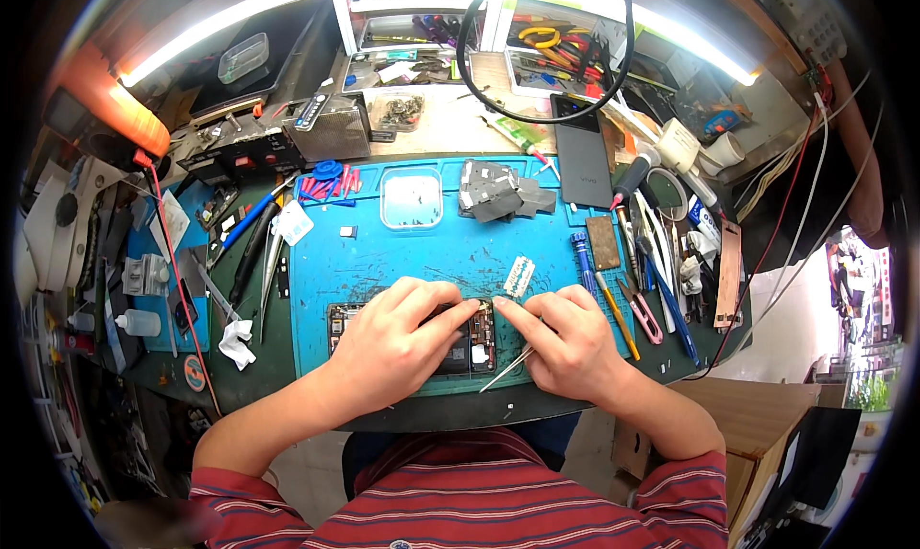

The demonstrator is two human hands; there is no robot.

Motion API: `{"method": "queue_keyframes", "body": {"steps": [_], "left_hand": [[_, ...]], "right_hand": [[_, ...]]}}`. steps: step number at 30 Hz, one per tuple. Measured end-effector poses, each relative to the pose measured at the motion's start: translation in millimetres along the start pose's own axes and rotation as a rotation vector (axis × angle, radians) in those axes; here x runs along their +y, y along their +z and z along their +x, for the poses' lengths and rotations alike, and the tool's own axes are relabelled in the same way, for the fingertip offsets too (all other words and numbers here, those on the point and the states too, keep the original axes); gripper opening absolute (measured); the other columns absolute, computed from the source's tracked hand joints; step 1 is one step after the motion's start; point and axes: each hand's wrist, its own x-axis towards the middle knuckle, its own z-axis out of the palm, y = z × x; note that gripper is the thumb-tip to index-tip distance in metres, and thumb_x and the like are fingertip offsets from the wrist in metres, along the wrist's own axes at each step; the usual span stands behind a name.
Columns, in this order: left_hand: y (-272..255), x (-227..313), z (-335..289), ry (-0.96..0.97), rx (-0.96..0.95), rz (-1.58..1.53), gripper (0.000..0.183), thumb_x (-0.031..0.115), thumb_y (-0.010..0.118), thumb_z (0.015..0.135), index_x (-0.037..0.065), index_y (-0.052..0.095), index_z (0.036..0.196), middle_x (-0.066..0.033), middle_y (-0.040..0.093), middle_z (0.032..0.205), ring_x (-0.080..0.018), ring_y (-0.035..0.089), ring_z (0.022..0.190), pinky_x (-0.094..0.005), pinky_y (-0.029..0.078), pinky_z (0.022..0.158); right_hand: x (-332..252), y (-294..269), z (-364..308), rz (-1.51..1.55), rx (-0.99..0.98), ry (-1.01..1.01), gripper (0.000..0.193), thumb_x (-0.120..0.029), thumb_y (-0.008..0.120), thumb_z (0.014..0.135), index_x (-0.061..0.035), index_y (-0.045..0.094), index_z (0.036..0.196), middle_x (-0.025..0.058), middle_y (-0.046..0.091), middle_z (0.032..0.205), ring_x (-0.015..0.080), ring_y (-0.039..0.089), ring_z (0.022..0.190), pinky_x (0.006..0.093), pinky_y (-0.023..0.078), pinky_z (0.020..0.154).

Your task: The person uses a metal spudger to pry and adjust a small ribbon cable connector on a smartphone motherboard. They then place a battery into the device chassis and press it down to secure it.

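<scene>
An opened smartphone [484, 331] lies sideways on the blue work mat, its circuit board and dark battery [454, 359] exposed. My left hand [398, 343] covers the phone's middle; its thumb and forefinger are drawn together at the upper right edge. Whatever sits between those fingertips is too small to make out. At the same corner, my right forefinger points inward and touches or almost touches the phone. The other fingers of my right hand [567, 343] curl round metal tweezers [506, 370], whose tips point down and left. A small perforated metal plate [518, 277] lies just beyond.
Beyond the phone stand a clear plastic tub [412, 198] and a pile of dark flat parts [498, 191]. A dark phone-shaped panel [583, 171] lies at the back right. Screwdrivers, including a blue one [583, 259], and other tools crowd both sides. A black cable loop [464, 56] hangs overhead.
</scene>
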Motion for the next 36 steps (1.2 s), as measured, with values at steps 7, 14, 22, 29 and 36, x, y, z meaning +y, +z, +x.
{"method": "queue_keyframes", "body": {"steps": [7,14,22,29,36], "left_hand": [[0,-1,-2,0.046,-0.033,0.067,0.058,0.018,0.086,0.08,0.004,0.07,0.133,-0.0079,0.062,0.121,-0.029,0.061,0.102,-0.0418,0.056,0.088],[-2,-2,-12,0.06,-0.038,0.083,0.056,0.018,0.085,0.082,0.005,0.07,0.134,-0.0093,0.063,0.126,-0.0296,0.063,0.107,-0.0431,0.056,0.091],[-3,0,-12,0.081,-0.067,0.13,0.052,0.02,0.083,0.085,0.009,0.071,0.134,-0.0093,0.063,0.127,-0.0294,0.064,0.11,-0.043,0.057,0.094],[-3,-1,-11,0.07,-0.074,0.104,0.052,0.02,0.084,0.085,0.009,0.07,0.134,-0.0094,0.062,0.128,-0.0295,0.064,0.111,-0.0431,0.057,0.094],[-3,0,-12,0.067,-0.071,0.11,0.053,0.02,0.084,0.084,0.009,0.07,0.134,-0.0092,0.062,0.129,-0.0291,0.063,0.11,-0.0428,0.057,0.094]], "right_hand": [[0,-2,3,-0.006,-0.046,-0.028,0.057,-0.005,0.07,0.08,-0.0057,0.071,0.137,0.002,0.062,0.093,0.0178,0.063,0.08,0.0335,0.047,0.076],[1,0,3,-0.005,-0.049,-0.034,0.056,-0.006,0.07,0.081,-0.0057,0.072,0.137,0.0017,0.061,0.091,0.0177,0.061,0.078,0.0336,0.046,0.075],[0,0,4,0.007,-0.045,0.005,0.062,-0.005,0.07,0.08,-0.0046,0.068,0.142,0.0024,0.061,0.091,0.0188,0.061,0.077,0.0338,0.046,0.073],[0,-1,9,0.025,-0.081,0.044,0.067,-0.003,0.071,0.077,-0.0038,0.067,0.143,0.0026,0.059,0.089,0.0196,0.06,0.076,0.035,0.045,0.071],[3,0,6,0.015,-0.077,-0.024,0.062,-0.004,0.071,0.078,-0.0066,0.07,0.14,0.0007,0.058,0.086,0.0181,0.059,0.074,0.0338,0.044,0.071]]}}
